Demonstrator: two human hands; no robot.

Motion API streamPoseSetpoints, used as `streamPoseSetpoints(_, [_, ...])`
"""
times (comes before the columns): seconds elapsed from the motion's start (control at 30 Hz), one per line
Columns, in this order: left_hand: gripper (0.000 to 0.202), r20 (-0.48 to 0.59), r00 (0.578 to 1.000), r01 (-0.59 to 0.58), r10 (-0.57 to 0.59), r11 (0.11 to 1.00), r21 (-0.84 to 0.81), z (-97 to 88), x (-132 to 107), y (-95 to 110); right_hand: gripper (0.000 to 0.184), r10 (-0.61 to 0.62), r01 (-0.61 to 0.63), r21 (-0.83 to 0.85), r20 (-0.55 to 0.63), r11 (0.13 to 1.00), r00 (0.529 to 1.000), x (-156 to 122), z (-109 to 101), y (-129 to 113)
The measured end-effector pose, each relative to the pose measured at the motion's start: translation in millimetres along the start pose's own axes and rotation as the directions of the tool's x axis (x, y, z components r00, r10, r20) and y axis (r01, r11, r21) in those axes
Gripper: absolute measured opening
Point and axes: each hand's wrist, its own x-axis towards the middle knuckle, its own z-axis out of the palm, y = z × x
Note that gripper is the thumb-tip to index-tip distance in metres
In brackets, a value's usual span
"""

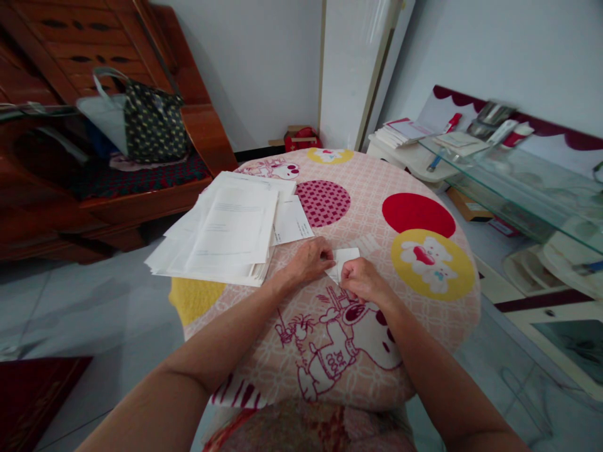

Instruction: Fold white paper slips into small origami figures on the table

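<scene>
A small folded piece of white paper (346,254) lies on the patterned tablecloth (367,201) between my hands. My left hand (311,258) has its fingers curled onto the paper's left side. At its lower right edge, my right hand (362,279) is closed with thumb and fingers pinched together on it. Fingertips cover part of the paper, so its exact folds are hidden. Just left of my hands sits a thick, uneven stack of printed white sheets (235,226), one sheet sticking out toward the right.
A wooden bench (200,135) holding a dark patterned bag (153,122) stands at the left. On the right is a glass-topped cabinet (527,194) with a pile of papers (400,132). A box with red items (301,139) rests on the floor behind the table.
</scene>
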Motion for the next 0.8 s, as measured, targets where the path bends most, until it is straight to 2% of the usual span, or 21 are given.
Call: streamPoseSetpoints(0.8, [0.011, -0.034, 0.998, 0.049, -0.050, 0.998, -0.047, 1.7, 0.2, -1.9, 0.019, 0.033, -0.032, -0.017, 0.021, 0.999, 0.999, -3.0, -2.7, -8.2])
